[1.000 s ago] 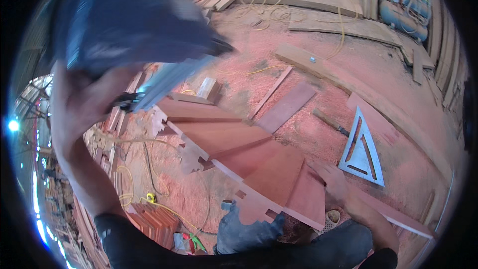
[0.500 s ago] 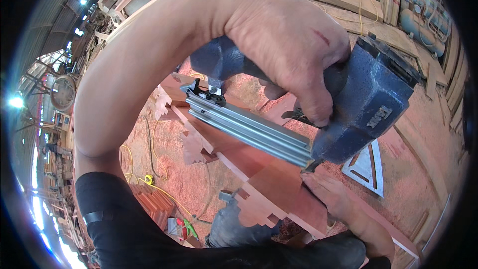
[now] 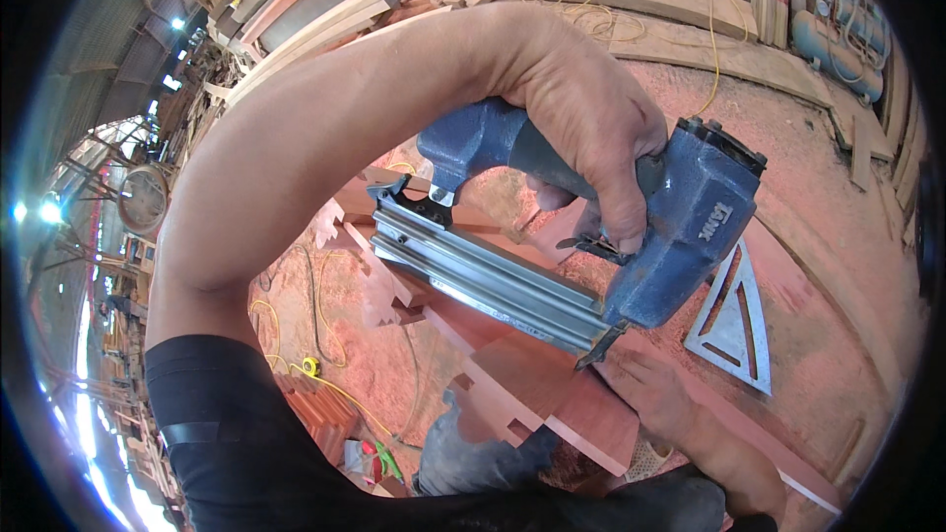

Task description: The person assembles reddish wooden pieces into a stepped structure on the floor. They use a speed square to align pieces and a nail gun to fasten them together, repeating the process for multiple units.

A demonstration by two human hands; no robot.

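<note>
Pneumatic nail gun (image 3: 685,232), blue with a silver magazine (image 3: 493,278), fills the centre-right of the frame, its handle (image 3: 544,153) wrapped in the left hand (image 3: 596,123). Its nose (image 3: 599,346) points at reddish boards (image 3: 527,371), lower centre. The right hand (image 3: 648,394) lies by their edge, lower right; I cannot tell whether it grips.

Our left arm (image 3: 261,167) arches high across, elbow bent and wrist flexed, the left hand (image 3: 591,108) curled in a grip. Lower down, our right forearm (image 3: 729,463) slants inward, the right hand (image 3: 650,394) back-up, its fingers (image 3: 623,366) close together.
</note>
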